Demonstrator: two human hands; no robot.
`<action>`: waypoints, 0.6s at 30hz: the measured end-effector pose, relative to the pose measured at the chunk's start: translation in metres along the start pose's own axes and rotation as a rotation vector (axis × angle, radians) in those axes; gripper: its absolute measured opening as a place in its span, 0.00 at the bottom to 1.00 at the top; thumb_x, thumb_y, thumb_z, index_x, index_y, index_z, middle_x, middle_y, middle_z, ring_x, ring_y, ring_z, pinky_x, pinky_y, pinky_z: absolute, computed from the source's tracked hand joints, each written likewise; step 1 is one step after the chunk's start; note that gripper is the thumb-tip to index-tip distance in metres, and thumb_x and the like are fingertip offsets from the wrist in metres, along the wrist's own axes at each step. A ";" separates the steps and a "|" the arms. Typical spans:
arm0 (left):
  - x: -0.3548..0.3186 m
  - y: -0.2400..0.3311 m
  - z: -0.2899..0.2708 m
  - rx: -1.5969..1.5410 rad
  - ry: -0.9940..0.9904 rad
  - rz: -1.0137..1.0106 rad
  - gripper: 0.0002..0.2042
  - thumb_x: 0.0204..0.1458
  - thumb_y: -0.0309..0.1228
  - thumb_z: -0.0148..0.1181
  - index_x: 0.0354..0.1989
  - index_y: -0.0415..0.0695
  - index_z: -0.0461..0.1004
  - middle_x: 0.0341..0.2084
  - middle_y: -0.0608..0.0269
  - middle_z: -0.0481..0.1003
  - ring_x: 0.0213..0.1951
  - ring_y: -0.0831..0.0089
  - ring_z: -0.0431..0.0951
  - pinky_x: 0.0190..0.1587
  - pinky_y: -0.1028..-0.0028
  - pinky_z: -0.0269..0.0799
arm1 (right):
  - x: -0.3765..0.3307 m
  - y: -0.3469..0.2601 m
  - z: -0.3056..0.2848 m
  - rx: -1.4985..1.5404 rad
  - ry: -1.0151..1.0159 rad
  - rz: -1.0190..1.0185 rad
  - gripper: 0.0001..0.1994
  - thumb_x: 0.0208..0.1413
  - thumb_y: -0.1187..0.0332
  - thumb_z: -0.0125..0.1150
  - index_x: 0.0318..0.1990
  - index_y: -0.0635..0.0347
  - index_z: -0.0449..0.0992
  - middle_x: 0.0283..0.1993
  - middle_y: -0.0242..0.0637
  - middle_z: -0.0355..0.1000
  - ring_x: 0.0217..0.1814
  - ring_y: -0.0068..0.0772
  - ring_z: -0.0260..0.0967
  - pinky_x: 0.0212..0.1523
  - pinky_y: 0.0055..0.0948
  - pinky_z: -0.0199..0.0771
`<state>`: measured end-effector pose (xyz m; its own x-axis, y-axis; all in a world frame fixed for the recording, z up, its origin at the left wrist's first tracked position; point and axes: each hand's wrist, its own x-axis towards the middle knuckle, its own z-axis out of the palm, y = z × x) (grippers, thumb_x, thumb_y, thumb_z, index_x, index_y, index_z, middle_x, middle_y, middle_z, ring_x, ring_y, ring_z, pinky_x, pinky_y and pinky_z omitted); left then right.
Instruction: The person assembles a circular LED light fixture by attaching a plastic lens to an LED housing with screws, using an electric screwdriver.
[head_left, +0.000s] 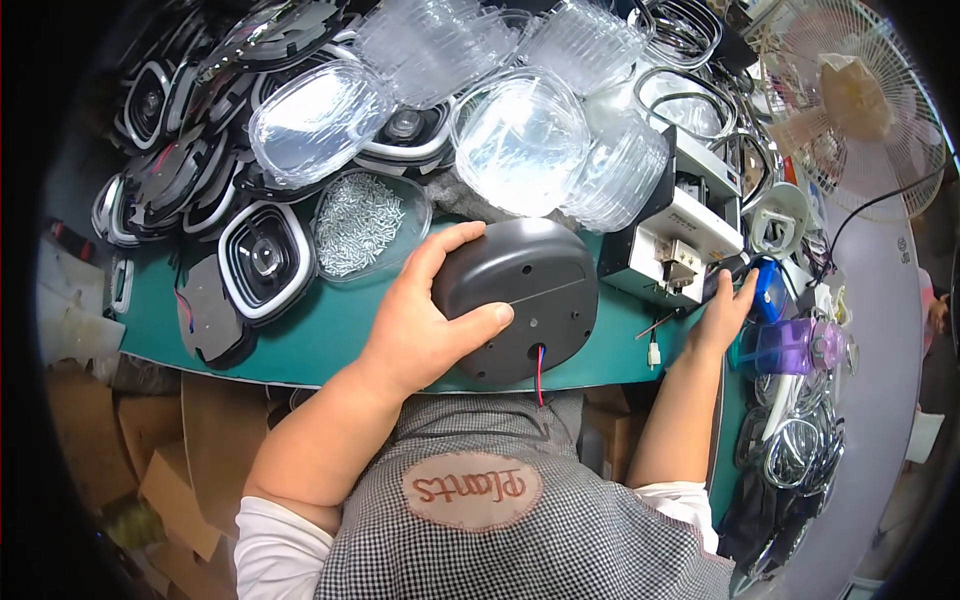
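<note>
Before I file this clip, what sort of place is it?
Probably an assembly workshop, judging by the heap of screws, the stacked clear plastic shells and the wired black housing in the left hand.

- We cannot make out all the fingers of the left hand (418, 322), and the far face of the black housing (515, 290) is hidden from us.
- We cannot tell whether the right hand (722, 318) grips the black object (737, 265) beside it.
- We find the screws (355, 225) too small to count.
- We lose the fan's (850, 100) top and the apron's (500, 565) bottom at the edges.
</note>
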<state>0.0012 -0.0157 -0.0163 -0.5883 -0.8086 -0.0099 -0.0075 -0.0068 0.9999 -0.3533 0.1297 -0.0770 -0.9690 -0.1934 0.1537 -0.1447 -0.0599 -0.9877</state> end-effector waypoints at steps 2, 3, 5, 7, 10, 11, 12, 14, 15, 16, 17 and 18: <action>-0.001 0.002 0.000 -0.001 0.037 0.021 0.35 0.41 0.34 0.71 0.61 0.42 0.65 0.51 0.53 0.69 0.52 0.65 0.72 0.56 0.67 0.68 | -0.038 -0.032 0.018 -0.045 -0.119 -0.320 0.31 0.57 0.75 0.55 0.68 0.69 0.53 0.69 0.47 0.54 0.67 0.41 0.57 0.66 0.39 0.58; -0.003 0.003 -0.001 -0.005 0.063 0.037 0.35 0.41 0.34 0.72 0.60 0.42 0.65 0.52 0.53 0.69 0.52 0.64 0.72 0.56 0.67 0.68 | -0.062 -0.046 0.025 -0.027 -0.240 -0.376 0.30 0.57 0.72 0.56 0.67 0.70 0.56 0.70 0.49 0.54 0.68 0.42 0.57 0.67 0.40 0.57; -0.007 0.005 -0.003 0.036 0.115 0.090 0.35 0.41 0.34 0.72 0.61 0.41 0.64 0.52 0.52 0.68 0.52 0.64 0.72 0.56 0.66 0.69 | -0.105 -0.071 0.027 -0.159 -0.556 -0.632 0.30 0.53 0.68 0.62 0.63 0.69 0.63 0.70 0.52 0.54 0.70 0.47 0.56 0.68 0.44 0.56; -0.009 0.009 -0.002 0.077 0.157 0.143 0.36 0.41 0.33 0.72 0.61 0.41 0.64 0.53 0.52 0.67 0.52 0.63 0.72 0.56 0.66 0.69 | -0.139 -0.092 0.033 -0.259 -0.851 -0.922 0.31 0.47 0.63 0.69 0.60 0.64 0.69 0.69 0.57 0.54 0.71 0.54 0.54 0.68 0.49 0.55; -0.013 0.021 0.004 0.055 0.195 0.204 0.37 0.41 0.34 0.73 0.61 0.39 0.62 0.54 0.50 0.67 0.53 0.61 0.72 0.55 0.65 0.69 | -0.190 -0.104 0.054 -0.416 -0.969 -0.900 0.39 0.37 0.55 0.77 0.61 0.49 0.70 0.70 0.63 0.49 0.72 0.66 0.48 0.67 0.59 0.52; -0.015 0.026 0.008 -0.048 0.198 0.218 0.38 0.42 0.34 0.73 0.62 0.38 0.61 0.54 0.49 0.66 0.54 0.61 0.71 0.56 0.65 0.69 | -0.196 -0.101 0.059 -0.411 -0.964 -0.903 0.39 0.37 0.55 0.77 0.61 0.49 0.70 0.70 0.63 0.49 0.72 0.66 0.48 0.67 0.59 0.52; -0.018 0.029 0.010 -0.152 0.200 0.232 0.39 0.42 0.34 0.73 0.62 0.37 0.60 0.54 0.48 0.66 0.55 0.61 0.71 0.56 0.65 0.69 | -0.200 -0.094 0.063 -0.386 -0.886 -0.958 0.43 0.36 0.53 0.78 0.63 0.46 0.66 0.70 0.65 0.46 0.72 0.68 0.46 0.67 0.61 0.50; -0.028 0.035 0.007 -0.096 0.174 0.262 0.42 0.43 0.36 0.73 0.65 0.35 0.56 0.56 0.47 0.65 0.56 0.60 0.70 0.58 0.65 0.68 | -0.198 -0.090 0.069 -0.359 -0.801 -1.016 0.47 0.34 0.51 0.79 0.66 0.43 0.63 0.71 0.68 0.43 0.72 0.70 0.44 0.67 0.64 0.48; -0.034 0.040 0.004 0.024 0.131 0.385 0.44 0.44 0.37 0.73 0.67 0.34 0.53 0.56 0.47 0.65 0.56 0.60 0.71 0.58 0.65 0.67 | -0.194 -0.091 0.075 -0.260 -0.741 -1.037 0.51 0.33 0.51 0.80 0.68 0.44 0.58 0.71 0.69 0.42 0.72 0.72 0.44 0.68 0.64 0.47; -0.039 0.042 0.002 0.144 0.087 0.508 0.46 0.44 0.38 0.73 0.68 0.33 0.51 0.56 0.47 0.65 0.55 0.60 0.72 0.59 0.65 0.67 | -0.190 -0.091 0.078 -0.161 -0.680 -1.056 0.55 0.31 0.50 0.81 0.70 0.44 0.53 0.71 0.70 0.40 0.72 0.74 0.43 0.68 0.64 0.47; -0.041 0.039 0.011 -0.033 0.127 0.610 0.44 0.46 0.41 0.72 0.67 0.31 0.54 0.55 0.44 0.68 0.54 0.57 0.73 0.58 0.64 0.67 | -0.189 -0.091 0.079 -0.065 -0.704 -0.996 0.59 0.31 0.49 0.81 0.71 0.49 0.49 0.70 0.71 0.40 0.72 0.73 0.43 0.69 0.63 0.46; -0.041 0.041 0.006 -0.034 0.123 0.617 0.44 0.46 0.41 0.72 0.67 0.31 0.54 0.55 0.44 0.68 0.54 0.57 0.73 0.58 0.64 0.67 | -0.191 -0.088 0.074 0.121 -0.823 -0.713 0.60 0.31 0.52 0.82 0.71 0.57 0.48 0.71 0.65 0.46 0.72 0.64 0.49 0.68 0.58 0.51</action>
<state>0.0204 0.0208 0.0254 -0.3788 -0.7314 0.5671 0.3307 0.4653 0.8210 -0.1411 0.0995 -0.0173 -0.2340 -0.6681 0.7064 -0.5549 -0.5048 -0.6613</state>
